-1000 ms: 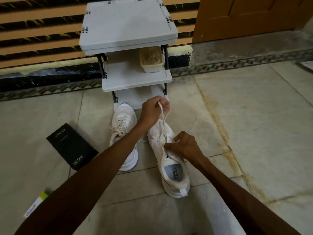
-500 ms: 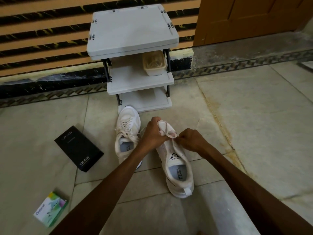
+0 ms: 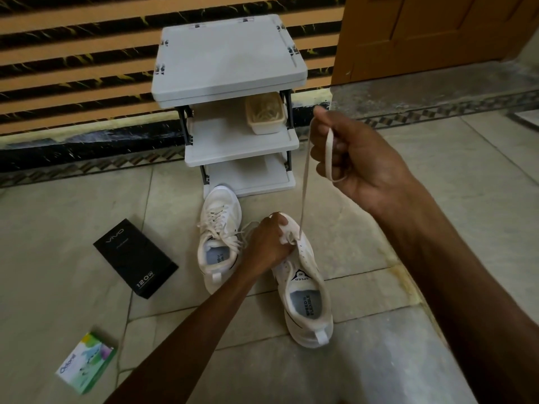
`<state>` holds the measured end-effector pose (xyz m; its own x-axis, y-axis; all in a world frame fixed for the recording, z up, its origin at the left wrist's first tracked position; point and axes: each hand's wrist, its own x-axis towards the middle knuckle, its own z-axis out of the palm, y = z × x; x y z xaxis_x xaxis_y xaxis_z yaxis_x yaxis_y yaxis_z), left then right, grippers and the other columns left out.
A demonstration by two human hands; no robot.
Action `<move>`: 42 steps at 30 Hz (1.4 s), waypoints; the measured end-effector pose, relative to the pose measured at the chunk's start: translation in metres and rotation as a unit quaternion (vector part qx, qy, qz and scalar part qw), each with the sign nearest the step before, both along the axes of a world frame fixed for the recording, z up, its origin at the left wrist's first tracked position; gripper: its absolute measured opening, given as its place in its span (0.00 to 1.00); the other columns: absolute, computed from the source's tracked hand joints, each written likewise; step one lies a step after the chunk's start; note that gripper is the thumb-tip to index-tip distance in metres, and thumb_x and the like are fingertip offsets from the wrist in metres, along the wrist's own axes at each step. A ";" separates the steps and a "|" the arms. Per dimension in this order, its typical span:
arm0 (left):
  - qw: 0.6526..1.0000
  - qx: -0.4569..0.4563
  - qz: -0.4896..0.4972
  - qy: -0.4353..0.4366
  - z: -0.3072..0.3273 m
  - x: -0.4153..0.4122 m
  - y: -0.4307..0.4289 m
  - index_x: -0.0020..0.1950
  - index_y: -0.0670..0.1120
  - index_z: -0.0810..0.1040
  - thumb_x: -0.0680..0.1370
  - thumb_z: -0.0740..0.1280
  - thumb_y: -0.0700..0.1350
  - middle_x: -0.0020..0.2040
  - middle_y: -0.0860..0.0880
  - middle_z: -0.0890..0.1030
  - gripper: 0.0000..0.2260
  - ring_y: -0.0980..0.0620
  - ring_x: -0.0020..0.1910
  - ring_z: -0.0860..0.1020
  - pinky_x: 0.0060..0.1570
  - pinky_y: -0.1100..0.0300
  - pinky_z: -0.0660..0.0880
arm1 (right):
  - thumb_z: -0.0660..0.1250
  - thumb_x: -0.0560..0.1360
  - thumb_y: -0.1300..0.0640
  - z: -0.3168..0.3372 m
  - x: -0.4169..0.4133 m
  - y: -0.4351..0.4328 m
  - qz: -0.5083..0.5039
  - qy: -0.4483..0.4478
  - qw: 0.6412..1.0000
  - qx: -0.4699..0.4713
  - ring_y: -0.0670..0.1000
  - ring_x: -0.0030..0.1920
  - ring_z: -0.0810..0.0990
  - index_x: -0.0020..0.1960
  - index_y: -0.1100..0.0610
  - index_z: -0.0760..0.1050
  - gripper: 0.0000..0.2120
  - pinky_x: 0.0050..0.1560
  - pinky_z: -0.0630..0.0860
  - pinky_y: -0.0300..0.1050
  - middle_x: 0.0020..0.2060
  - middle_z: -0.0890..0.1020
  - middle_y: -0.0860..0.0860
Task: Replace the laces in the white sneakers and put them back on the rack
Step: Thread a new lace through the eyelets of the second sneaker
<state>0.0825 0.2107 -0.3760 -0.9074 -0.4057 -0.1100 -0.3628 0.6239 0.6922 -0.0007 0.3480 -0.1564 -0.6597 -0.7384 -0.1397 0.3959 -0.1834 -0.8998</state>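
Stone tile floor (image 3: 437,228), striped wall (image 3: 73,68), wooden door (image 3: 423,30).

Right hand (image 3: 354,158) pulling lace (image 3: 304,182) taut, left hand (image 3: 269,244) gripping sneaker (image 3: 303,284) toe

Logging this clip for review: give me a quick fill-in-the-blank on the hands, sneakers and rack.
The right hand holds up a ____ running from the nearer sneaker, which the left hand grips.
The beige tub sits on the rack's ____ shelf.
The black box lies to that sneaker's ____.
Missing: lace; middle; left.
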 end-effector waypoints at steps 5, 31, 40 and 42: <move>0.999 -0.037 -0.008 0.003 0.003 -0.002 0.006 0.47 0.46 0.79 0.70 0.73 0.43 0.46 0.49 0.80 0.08 0.49 0.45 0.79 0.45 0.57 0.75 | 0.62 0.79 0.48 -0.054 0.000 -0.007 -0.041 0.163 0.937 0.306 0.47 0.29 0.67 0.42 0.55 0.78 0.14 0.29 0.65 0.39 0.29 0.72 0.47; 0.996 -0.068 -0.045 -0.032 0.004 -0.005 0.007 0.51 0.46 0.78 0.69 0.75 0.48 0.53 0.47 0.77 0.13 0.47 0.51 0.77 0.49 0.58 0.71 | 0.69 0.76 0.54 -0.138 -0.010 -0.008 -0.186 0.262 0.892 0.319 0.48 0.29 0.70 0.31 0.53 0.72 0.16 0.35 0.69 0.43 0.26 0.74 0.49; 0.990 -0.128 -0.052 -0.029 0.003 -0.006 0.015 0.51 0.41 0.78 0.71 0.71 0.45 0.54 0.43 0.77 0.12 0.43 0.51 0.76 0.48 0.57 0.67 | 0.68 0.77 0.57 -0.107 -0.011 -0.011 -0.232 0.247 0.914 0.224 0.44 0.29 0.66 0.32 0.59 0.71 0.16 0.35 0.67 0.40 0.25 0.69 0.45; 0.990 -0.129 -0.053 -0.028 0.002 -0.006 0.015 0.50 0.41 0.78 0.71 0.71 0.46 0.53 0.42 0.77 0.12 0.43 0.50 0.77 0.47 0.56 0.68 | 0.67 0.77 0.58 -0.098 -0.011 -0.011 -0.238 0.245 0.917 0.206 0.41 0.27 0.64 0.30 0.54 0.70 0.17 0.32 0.65 0.37 0.23 0.68 0.41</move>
<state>0.0769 0.2259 -0.3742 -0.9421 -0.3289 -0.0657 -0.3181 0.8140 0.4860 -0.0119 0.3367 -0.2542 -0.9519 -0.3007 0.0578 -0.1117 0.1650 -0.9800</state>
